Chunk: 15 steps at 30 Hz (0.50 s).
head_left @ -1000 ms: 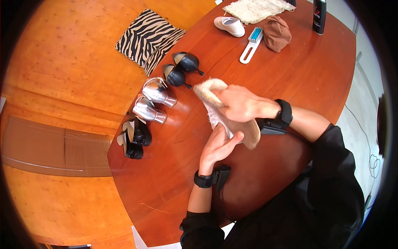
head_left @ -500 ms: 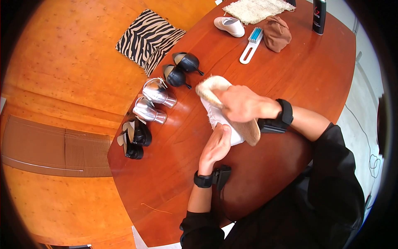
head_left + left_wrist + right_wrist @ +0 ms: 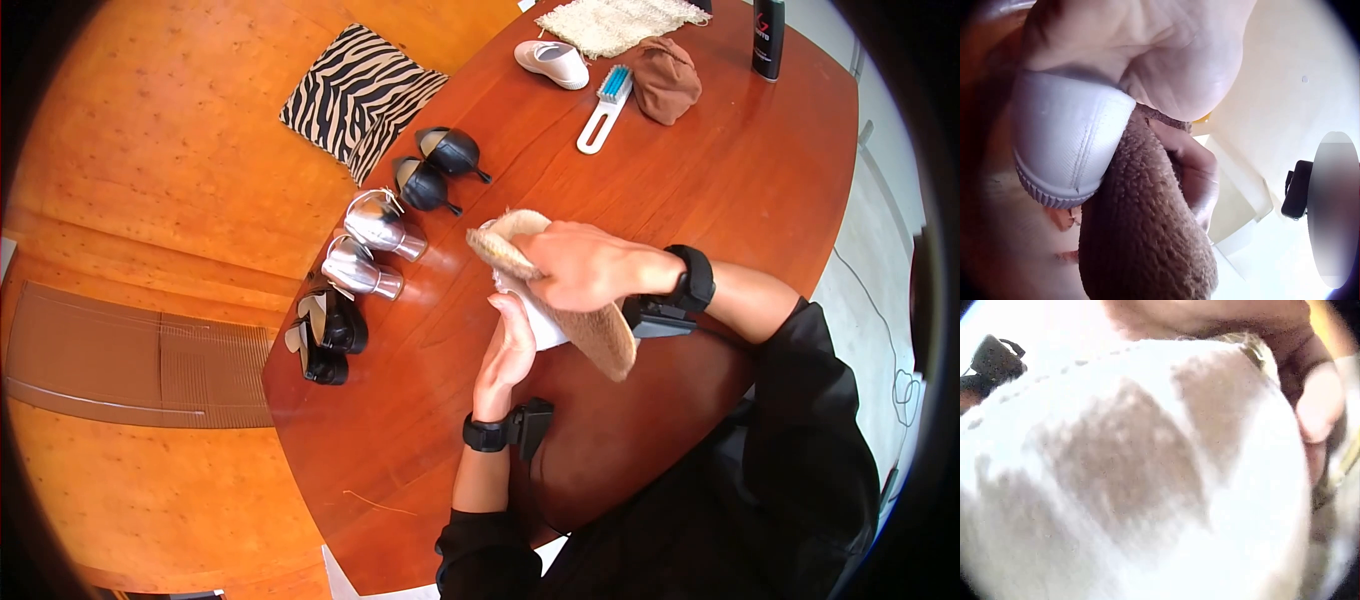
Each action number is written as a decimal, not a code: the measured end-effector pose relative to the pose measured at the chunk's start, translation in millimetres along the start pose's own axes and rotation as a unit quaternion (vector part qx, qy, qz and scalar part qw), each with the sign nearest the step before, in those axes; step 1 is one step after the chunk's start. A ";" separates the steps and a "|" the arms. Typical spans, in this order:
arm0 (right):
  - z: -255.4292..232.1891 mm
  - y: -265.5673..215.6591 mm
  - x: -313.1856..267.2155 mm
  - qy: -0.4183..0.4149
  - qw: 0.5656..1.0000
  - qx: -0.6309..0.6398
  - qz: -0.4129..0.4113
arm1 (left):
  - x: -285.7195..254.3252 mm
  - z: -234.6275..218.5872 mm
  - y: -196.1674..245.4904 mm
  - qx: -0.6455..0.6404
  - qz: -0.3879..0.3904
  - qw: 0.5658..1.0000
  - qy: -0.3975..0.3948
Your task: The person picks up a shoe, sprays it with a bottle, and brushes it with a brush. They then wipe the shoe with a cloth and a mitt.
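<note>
In the head view, the left hand (image 3: 505,350) holds up a white shoe (image 3: 540,325), its thumb pointing upward along the shoe and its other fingers hidden. The right hand (image 3: 590,270) grips a fuzzy tan cloth (image 3: 600,340) against the shoe, the cloth folded over at its far end and hanging down at the near end. In the left wrist view, the shoe's white heel (image 3: 1072,131) is by the palm, with the textured cloth (image 3: 1147,219) beside it. Pale, blurred cloth (image 3: 1129,450) fills much of the right wrist view, below the right hand's curled fingers.
Along the table's left edge stand black heels (image 3: 450,152), silver heels (image 3: 375,222) and black shoes (image 3: 335,320). Farther back are another white shoe (image 3: 553,64), a brush (image 3: 607,110), a brown cloth (image 3: 668,80), a cream mat (image 3: 615,22) and a black can (image 3: 768,40).
The right hand and cloth have moved slightly toward the person, and the cloth covers more of the shoe. The left hand has shifted slightly left, its thumb now more upright.
</note>
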State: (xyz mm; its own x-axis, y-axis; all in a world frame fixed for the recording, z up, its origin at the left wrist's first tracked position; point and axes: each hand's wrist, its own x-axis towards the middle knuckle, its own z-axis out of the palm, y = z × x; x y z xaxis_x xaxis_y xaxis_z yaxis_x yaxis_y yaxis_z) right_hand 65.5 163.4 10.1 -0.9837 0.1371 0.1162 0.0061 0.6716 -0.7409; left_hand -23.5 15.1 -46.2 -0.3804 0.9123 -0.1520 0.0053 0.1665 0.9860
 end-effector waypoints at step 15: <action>-4.4 29.2 14.0 0.148 0.985 -0.051 0.076 | -4.3 2.8 14.6 0.191 -0.021 0.981 0.020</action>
State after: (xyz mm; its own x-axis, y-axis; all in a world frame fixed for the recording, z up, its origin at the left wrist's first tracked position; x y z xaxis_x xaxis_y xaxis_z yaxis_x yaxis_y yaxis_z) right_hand 52.7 188.1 -7.0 -0.8751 0.4371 0.2079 0.1812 0.6942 -0.6966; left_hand -19.2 14.6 -31.3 -0.4234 0.8876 -0.1813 0.3329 0.3386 0.8801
